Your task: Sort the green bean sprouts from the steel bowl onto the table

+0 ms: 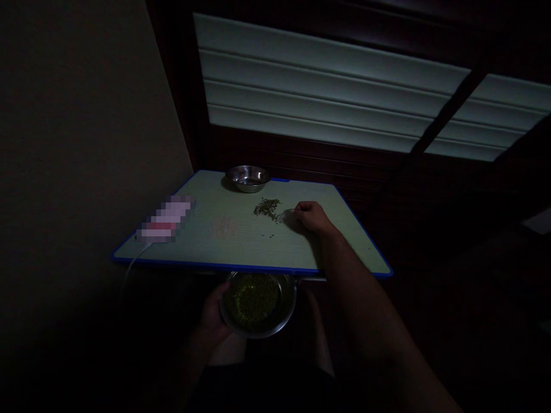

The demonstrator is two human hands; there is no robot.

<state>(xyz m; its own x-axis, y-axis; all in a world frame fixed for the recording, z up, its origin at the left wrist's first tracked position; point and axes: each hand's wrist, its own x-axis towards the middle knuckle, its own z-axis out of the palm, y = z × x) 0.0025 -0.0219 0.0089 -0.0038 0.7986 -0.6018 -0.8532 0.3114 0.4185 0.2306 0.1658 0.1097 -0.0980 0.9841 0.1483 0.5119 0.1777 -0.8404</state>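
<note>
My right hand is closed on a small pale, shiny spoon-like utensil, whose kind I cannot make out for sure. Its tip touches the edge of a loose pile of small green beans on the table. A few single beans lie nearer the front edge. Below that edge, my left hand grips the left rim of a metal bowl. Many of the same beans fill its bottom. The left fingers are partly in shadow.
An empty-looking metal bowl stands at the table's back edge. On the left lies a blurred-out pink device with a white cable hanging over the edge. A pale smudge marks the tabletop. A slatted panel rises behind; the room is dark.
</note>
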